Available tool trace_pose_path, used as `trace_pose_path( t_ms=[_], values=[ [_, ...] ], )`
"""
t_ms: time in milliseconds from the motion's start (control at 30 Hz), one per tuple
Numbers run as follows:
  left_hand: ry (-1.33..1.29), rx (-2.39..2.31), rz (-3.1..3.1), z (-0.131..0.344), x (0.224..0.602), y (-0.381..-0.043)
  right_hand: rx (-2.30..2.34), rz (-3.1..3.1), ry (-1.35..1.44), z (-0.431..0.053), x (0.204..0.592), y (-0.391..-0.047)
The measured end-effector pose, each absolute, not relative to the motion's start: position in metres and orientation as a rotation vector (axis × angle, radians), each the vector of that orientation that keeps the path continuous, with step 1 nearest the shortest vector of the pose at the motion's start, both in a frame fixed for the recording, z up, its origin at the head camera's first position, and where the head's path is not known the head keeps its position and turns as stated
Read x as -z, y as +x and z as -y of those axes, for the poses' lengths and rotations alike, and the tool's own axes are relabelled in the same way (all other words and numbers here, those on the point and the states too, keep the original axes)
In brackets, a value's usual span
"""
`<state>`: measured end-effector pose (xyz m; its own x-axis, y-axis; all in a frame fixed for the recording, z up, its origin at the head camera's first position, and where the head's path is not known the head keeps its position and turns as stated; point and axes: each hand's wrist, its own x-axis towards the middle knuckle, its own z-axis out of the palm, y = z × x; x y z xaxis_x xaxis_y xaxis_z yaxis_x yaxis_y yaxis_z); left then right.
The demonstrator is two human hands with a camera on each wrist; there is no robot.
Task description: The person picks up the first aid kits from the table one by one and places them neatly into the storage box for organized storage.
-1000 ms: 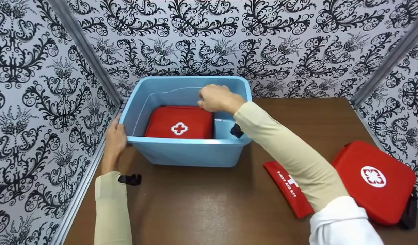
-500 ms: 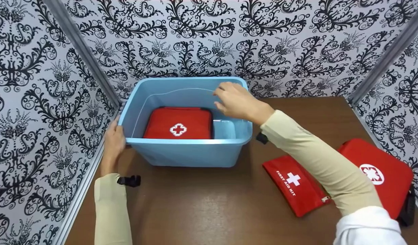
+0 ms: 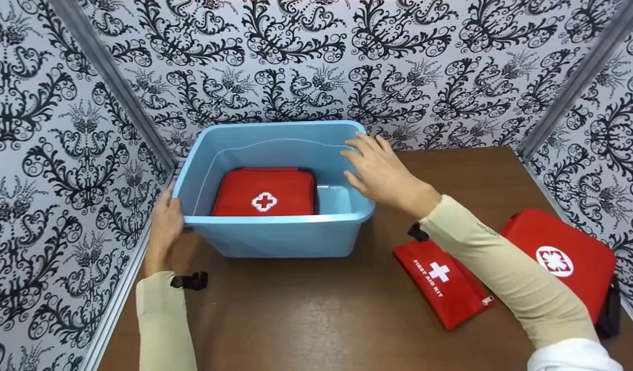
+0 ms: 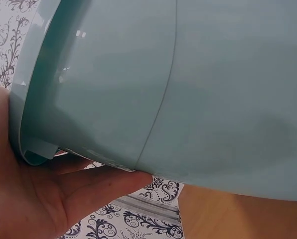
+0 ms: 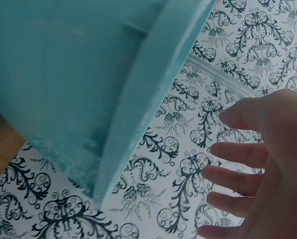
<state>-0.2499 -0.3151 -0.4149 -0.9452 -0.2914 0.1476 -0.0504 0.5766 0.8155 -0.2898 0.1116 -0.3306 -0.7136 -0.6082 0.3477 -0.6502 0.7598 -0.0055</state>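
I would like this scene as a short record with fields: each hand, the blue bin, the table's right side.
Left hand: holds the left rim of the blue bin
Right hand: spread, apart from the right rim, holding nothing
Visible inside: red case with cross emblem
Table, right side: red pouch reading FIRST AID KIT; second red case

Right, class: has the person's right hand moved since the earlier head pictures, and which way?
Yes. Judged against the blue bin, the right hand has moved right, from over the bin's inside to its right-hand rim.
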Motion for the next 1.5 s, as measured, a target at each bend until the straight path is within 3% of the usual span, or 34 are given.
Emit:
trace_pose_path(
  t_ms=[500, 1233, 1500],
  values=[
    [0.291, 1.395, 2.547, 0.320, 0.416, -0.244, -0.356, 2.589, 0.834, -0.162, 0.334, -0.268],
    [0.271, 1.411, 2.545, 0.317, 0.415, -0.245, -0.579, 2.586, 0.529, -0.249, 0.368, -0.243],
    [0.290, 1.424, 2.568, 0.315, 0.413, -0.246, -0.718, 2.654, 0.203, -0.277, 0.391, -0.222]
  ],
)
